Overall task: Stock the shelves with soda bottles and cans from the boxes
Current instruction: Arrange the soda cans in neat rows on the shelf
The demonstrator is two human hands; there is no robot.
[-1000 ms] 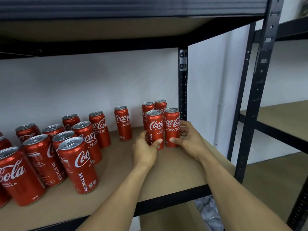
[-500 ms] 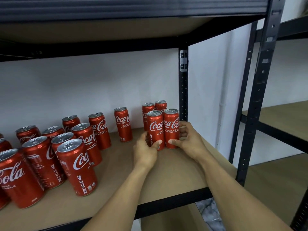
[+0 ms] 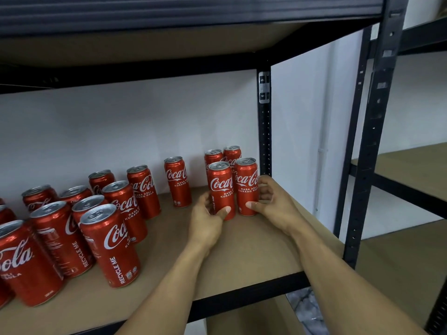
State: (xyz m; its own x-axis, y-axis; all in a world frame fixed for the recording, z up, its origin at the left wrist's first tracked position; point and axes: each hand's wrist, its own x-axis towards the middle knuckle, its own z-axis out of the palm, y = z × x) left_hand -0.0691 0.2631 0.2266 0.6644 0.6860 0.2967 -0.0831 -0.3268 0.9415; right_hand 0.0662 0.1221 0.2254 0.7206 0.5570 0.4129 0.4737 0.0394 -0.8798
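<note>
Left hand (image 3: 205,221) curled round left can (image 3: 221,187), right hand (image 3: 273,204) round right can (image 3: 246,184). Both upright, axis vertical, logos toward camera, side by side at right end of shelf (image 3: 254,250). Two rear cans (image 3: 232,152) behind them: four in cluster. One lone can (image 3: 177,182) to the left.

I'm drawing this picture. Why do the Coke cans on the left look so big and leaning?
Head view: the wide-angle lens stretches the edges, so the front left Coca-Cola can leans and looms; the centre Coca-Cola can looks upright; the upper shelf is in shadow.
</note>
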